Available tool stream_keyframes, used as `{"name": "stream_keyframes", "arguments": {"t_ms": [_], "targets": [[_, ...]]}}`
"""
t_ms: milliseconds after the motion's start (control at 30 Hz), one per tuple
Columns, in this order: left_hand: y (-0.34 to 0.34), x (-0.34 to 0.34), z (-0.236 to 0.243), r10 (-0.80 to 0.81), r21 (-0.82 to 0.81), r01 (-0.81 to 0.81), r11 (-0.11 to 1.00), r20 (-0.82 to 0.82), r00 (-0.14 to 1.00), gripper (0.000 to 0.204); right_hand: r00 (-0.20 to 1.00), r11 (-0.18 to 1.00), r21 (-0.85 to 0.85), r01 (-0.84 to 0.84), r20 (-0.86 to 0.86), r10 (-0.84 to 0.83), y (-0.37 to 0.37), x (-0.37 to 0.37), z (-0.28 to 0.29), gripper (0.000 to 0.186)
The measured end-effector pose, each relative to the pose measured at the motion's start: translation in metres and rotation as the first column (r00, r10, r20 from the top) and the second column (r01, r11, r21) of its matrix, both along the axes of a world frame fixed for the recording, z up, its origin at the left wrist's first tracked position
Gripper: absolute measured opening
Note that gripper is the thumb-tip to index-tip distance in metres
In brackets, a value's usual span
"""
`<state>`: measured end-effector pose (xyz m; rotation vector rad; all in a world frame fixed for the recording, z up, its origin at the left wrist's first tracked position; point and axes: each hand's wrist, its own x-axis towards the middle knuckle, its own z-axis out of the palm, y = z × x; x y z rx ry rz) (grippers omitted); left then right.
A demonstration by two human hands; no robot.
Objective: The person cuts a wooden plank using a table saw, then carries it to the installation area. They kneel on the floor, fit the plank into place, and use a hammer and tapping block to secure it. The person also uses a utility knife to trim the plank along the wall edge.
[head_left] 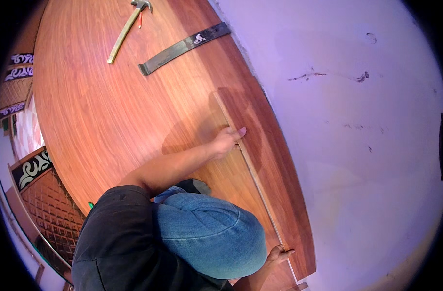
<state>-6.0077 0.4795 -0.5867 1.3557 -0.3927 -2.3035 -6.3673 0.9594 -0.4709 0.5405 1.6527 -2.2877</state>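
Observation:
Close along the wall lies a red-brown laminate floor plank [272,174], its pale cut edge showing on the side towards me. My left hand [226,141] grips that edge near the far end, thumb on top and the other fingers mostly hidden below. Close to the plank's near end, my right hand [279,254] is closed on the same edge, fingertips on the upper face. My bent knee [216,230] in blue jeans hides part of the floor and the right forearm.
On the laminate floor [95,116] ahead lie a claw hammer [125,36], a small red pencil-like stick [140,20] and a black metal pull bar [185,47] reaching the wall. The pale wall [357,160] bounds the right. Brown quilted furniture panels [51,208] stand at left.

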Motion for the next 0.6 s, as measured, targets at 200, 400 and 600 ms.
{"name": "stream_keyframes", "arguments": {"t_ms": [200, 400, 600], "targets": [[0.001, -0.004, 0.016, 0.109, 0.018, -0.109, 0.994, -0.031, 0.994, 0.045, 0.993, 0.971, 0.241, 0.004, -0.114, 0.024, 0.005, -0.003, -0.017, 0.049], [0.002, -0.001, 0.005, 0.052, -0.059, -0.058, 0.997, -0.091, 0.994, 0.046, 0.947, 0.926, 0.350, -0.141, -0.224, 0.229, 0.024, -0.015, -0.025, 0.058], [-0.019, 0.044, 0.014, -0.573, -0.326, 0.786, 0.525, 0.548, 0.610, 0.046, 0.997, 0.997, -0.051, 0.061, 0.060, -0.058, -0.009, 0.001, -0.012, 0.062]]}}
